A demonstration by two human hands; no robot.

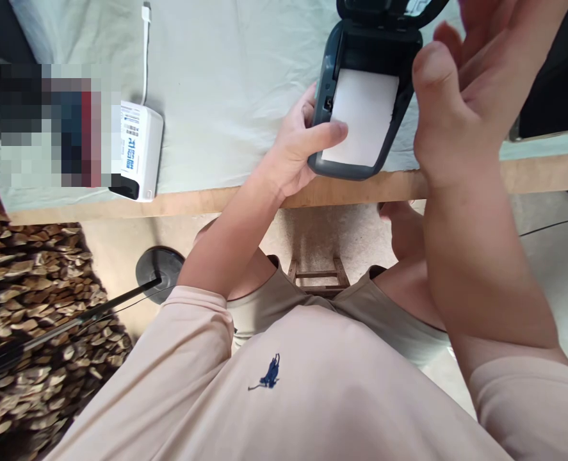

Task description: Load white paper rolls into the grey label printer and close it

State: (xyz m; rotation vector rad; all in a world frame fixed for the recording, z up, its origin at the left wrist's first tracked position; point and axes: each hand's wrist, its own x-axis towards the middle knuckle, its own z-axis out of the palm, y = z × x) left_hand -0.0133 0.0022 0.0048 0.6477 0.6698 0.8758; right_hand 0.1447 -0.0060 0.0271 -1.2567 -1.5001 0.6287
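Note:
A dark grey small printer point(394, 137) lies open near the table's front edge, with a white paper sheet point(363, 115) in its tray and its lid point(384, 9) raised at the top. My left hand point(298, 144) grips the printer's left side, thumb resting on the paper's edge. My right hand point(461, 77) is lifted close to the camera just right of the printer, palm showing, fingers loosely spread and holding nothing.
A white box-shaped device point(139, 150) with a label and a white cable point(145, 51) sits at the left on the pale cloth-covered table point(226, 77). The wooden table edge point(192, 203) runs across. A black stand base point(161, 272) is on the floor.

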